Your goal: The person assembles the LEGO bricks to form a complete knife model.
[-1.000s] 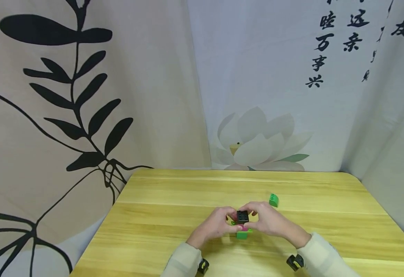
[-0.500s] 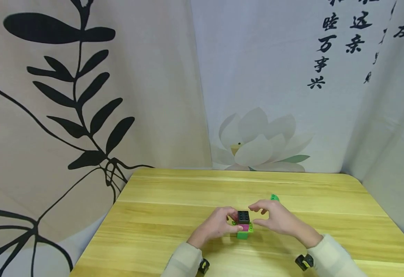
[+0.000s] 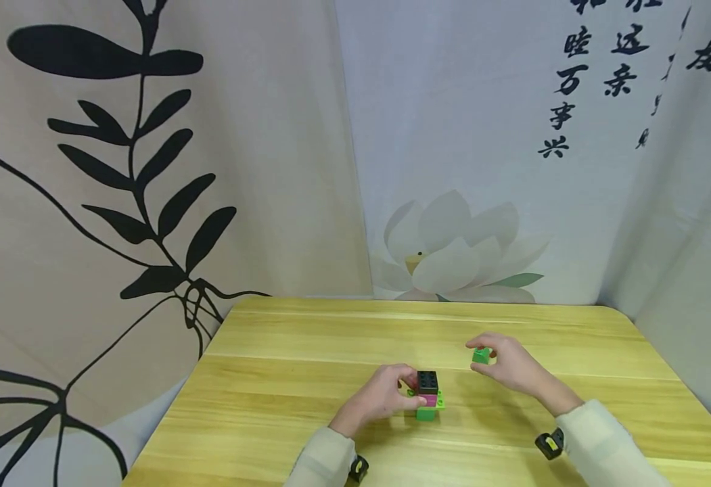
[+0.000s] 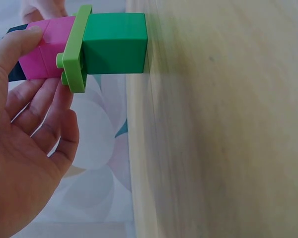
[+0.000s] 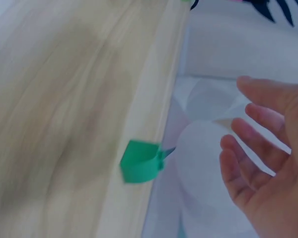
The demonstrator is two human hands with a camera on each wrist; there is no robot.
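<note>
My left hand (image 3: pixel 376 393) grips a small upright stack of toy building bricks on the table. Its thumb presses the pink bricks (image 4: pixel 50 47), and the fingers go round the far side. From the top down come a black brick (image 3: pixel 427 382), the pink ones, a lime-green plate (image 4: pixel 77 49) and a green base brick (image 4: pixel 116 43). Farther back and to the right, my right hand (image 3: pixel 510 365) is spread around a loose green brick with a curved side (image 3: pixel 480 356). In the right wrist view, the fingers (image 5: pixel 258 144) stay apart from that curved brick (image 5: pixel 140 163).
The wooden table (image 3: pixel 282 379) spreads around the hands. Behind it hangs a pale curtain (image 3: pixel 282 169) with black leaves, a lotus and written characters. A small black device (image 3: pixel 550 444) sits at the right wrist, and another (image 3: pixel 358 468) at the left.
My right hand has left the black brick and moved right and back to the loose green brick. My left hand has kept hold of the stack, which stands where it was.
</note>
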